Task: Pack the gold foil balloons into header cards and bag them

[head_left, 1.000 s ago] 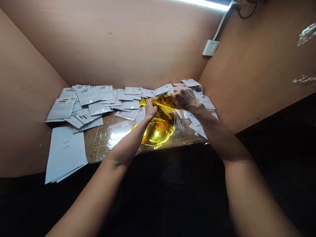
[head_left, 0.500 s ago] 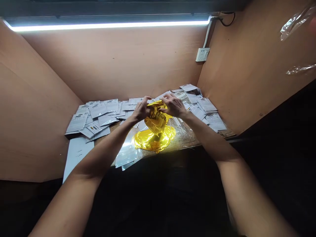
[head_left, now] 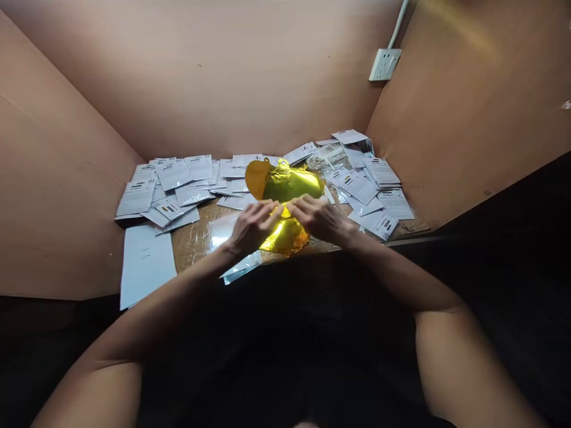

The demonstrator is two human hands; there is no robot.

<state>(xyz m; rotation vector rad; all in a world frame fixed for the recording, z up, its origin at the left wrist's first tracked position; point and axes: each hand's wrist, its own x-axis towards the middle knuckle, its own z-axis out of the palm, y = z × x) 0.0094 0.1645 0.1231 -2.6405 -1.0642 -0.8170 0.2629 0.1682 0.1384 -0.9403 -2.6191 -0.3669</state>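
Note:
A shiny gold foil balloon (head_left: 292,185), flat and without air, lies on the table with its rounded upper part away from me. My left hand (head_left: 255,224) is closed on the foil at its middle, fingertips pressed together. Close beside it, my right hand (head_left: 317,219) also grips the foil, its fingers bent over the material. Below the hands, the near part of the foil reaches the table's front edge, creased and glinting. Clear plastic sleeves (head_left: 243,267) lie by my left wrist, partly covered by it.
White printed packets (head_left: 173,174) lie piled along the back and left. More packets (head_left: 357,185) and a clear plastic bag (head_left: 329,156) are at the right. A white sheet (head_left: 146,261) rests at the left front. Board walls enclose the table; a socket (head_left: 385,64) is on the back wall.
My hands have come down and nearer with the foil. The bunched balloon, held up before, is now spread flat on the table away from me. The view has tilted downward.

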